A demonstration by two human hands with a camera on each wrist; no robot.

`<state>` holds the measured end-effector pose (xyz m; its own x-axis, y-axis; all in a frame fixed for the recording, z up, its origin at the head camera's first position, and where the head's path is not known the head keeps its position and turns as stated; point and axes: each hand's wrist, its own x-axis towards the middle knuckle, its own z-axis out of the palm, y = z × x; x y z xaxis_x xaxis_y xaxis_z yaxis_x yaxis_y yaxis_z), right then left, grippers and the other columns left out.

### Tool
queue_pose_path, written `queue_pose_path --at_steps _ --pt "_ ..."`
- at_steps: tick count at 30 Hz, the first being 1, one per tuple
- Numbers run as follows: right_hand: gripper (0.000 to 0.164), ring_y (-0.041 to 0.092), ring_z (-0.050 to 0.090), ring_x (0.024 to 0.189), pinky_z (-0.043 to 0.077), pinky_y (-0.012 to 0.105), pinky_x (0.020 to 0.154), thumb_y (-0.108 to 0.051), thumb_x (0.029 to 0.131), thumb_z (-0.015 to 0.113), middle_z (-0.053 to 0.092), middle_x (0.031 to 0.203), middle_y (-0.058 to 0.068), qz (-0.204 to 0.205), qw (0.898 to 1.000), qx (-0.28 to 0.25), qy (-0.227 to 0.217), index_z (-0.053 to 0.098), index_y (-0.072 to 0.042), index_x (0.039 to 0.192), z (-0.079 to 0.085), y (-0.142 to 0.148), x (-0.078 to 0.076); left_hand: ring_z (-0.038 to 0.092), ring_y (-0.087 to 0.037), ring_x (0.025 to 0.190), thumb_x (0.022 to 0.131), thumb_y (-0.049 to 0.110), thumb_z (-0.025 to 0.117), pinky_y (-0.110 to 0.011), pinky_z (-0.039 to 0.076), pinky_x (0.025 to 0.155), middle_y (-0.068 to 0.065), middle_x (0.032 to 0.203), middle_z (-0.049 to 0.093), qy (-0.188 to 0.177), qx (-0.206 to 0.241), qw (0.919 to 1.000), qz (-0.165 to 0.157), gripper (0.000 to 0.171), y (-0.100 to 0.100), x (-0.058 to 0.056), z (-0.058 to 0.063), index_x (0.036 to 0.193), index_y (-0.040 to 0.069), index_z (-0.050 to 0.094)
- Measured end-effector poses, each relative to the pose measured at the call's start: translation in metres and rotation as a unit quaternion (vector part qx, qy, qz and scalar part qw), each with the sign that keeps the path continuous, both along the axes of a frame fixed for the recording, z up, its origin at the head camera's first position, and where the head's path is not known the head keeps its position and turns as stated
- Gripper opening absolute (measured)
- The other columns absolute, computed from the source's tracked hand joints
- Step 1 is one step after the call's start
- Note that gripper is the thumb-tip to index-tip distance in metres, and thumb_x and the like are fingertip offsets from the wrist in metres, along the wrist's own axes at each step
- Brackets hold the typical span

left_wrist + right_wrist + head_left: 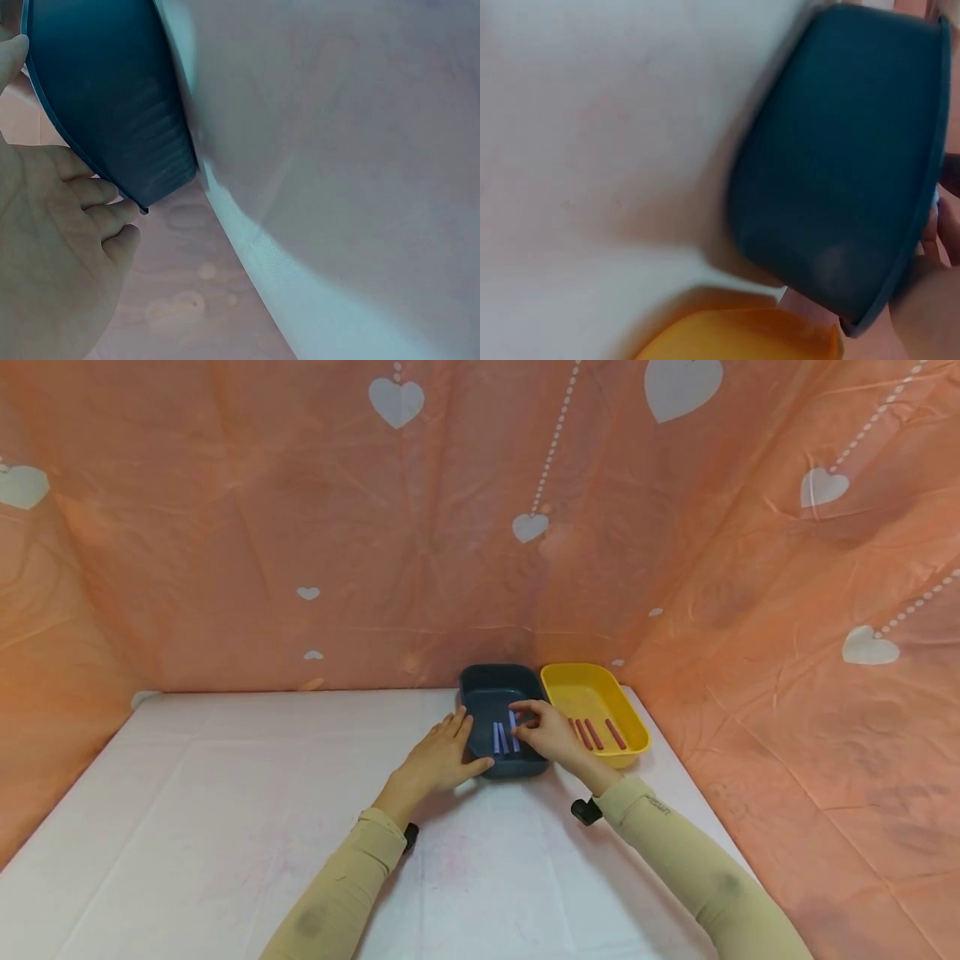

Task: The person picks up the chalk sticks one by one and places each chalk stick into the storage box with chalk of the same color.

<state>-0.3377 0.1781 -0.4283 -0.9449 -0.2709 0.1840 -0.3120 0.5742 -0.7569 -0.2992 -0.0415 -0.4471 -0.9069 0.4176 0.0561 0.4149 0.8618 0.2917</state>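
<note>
A dark blue plastic bin (491, 687) stands at the back of the table. My left hand (438, 757) lies at its left side with fingers spread along the rim and thumb at the near corner; the left wrist view shows those fingertips touching the rim (71, 139). Inside the bin, my right hand (551, 735) pinches a purple chalk stick (512, 719) between thumb and index finger. Two more purple chalk sticks (497, 738) lie side by side just left of it. In the right wrist view, the bin's wall (840, 157) hides most of the right hand.
Touching the dark bin's right side is a yellow bin (573, 681) holding several red chalk sticks (594, 734), partly behind my right hand. White cloth (225, 810) covers the table, with faint pink smudges. An orange curtain with hearts (420, 560) hangs behind and at both sides.
</note>
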Motion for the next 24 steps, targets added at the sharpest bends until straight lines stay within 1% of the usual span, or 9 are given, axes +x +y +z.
queue_pose_path --at_steps 5,8,15,21,24 --pt "0.041 0.022 0.065 0.083 0.055 0.031 0.072 -0.006 0.081 0.072 0.064 0.103 0.012 -0.012 0.999 0.039 0.002 0.063 -0.003 0.121 -0.002 -0.005 -0.009 0.015 -0.033 0.144 0.088 0.069 0.042 -0.044 0.019 0.115 -0.015 0.158 0.01 0.007 0.001 1.0 -0.003 0.094 0.0 0.0 0.002 0.151 0.002 0.019" --pt "0.039 0.021 0.065 0.082 0.055 0.031 0.072 -0.006 0.081 0.072 0.066 0.101 0.012 -0.014 0.998 0.058 0.0 0.064 -0.003 0.119 -0.003 -0.008 -0.015 0.016 -0.034 0.143 0.088 0.068 0.043 -0.045 0.019 0.115 -0.016 0.158 0.011 0.01 0.004 0.9999 -0.005 0.093 0.0 0.0 0.002 0.15 0.002 0.02" --pt "0.038 0.019 0.062 0.077 0.052 0.028 0.068 -0.003 0.081 0.07 0.066 0.1 0.014 -0.015 0.996 0.08 -0.044 0.063 0.001 0.119 -0.005 -0.012 -0.024 0.016 -0.034 0.143 0.088 0.069 0.041 -0.044 0.019 0.115 -0.015 0.158 0.01 0.008 0.001 1.0 -0.006 0.094 0.0 0.0 0.001 0.151 0.002 0.019" --pt "0.037 0.021 0.058 0.086 0.049 0.03 0.076 -0.006 0.081 0.07 0.066 0.098 0.01 -0.029 0.99 0.12 -0.062 0.065 -0.003 0.117 -0.01 -0.014 -0.033 0.016 -0.034 0.144 0.088 0.069 0.041 -0.045 0.018 0.115 -0.015 0.158 0.01 0.007 0.001 1.0 -0.007 0.094 0.0 0.001 0.002 0.151 0.002 0.019" --pt "0.037 0.021 0.058 0.088 0.05 0.033 0.079 -0.006 0.081 0.069 0.066 0.099 0.01 -0.034 0.989 0.125 -0.075 0.065 -0.003 0.117 -0.011 -0.016 -0.035 0.015 -0.033 0.144 0.088 0.069 0.041 -0.044 0.018 0.115 -0.015 0.158 0.01 0.005 0.001 1.0 -0.007 0.094 -0.001 0.001 0.003 0.151 0.002 0.019"
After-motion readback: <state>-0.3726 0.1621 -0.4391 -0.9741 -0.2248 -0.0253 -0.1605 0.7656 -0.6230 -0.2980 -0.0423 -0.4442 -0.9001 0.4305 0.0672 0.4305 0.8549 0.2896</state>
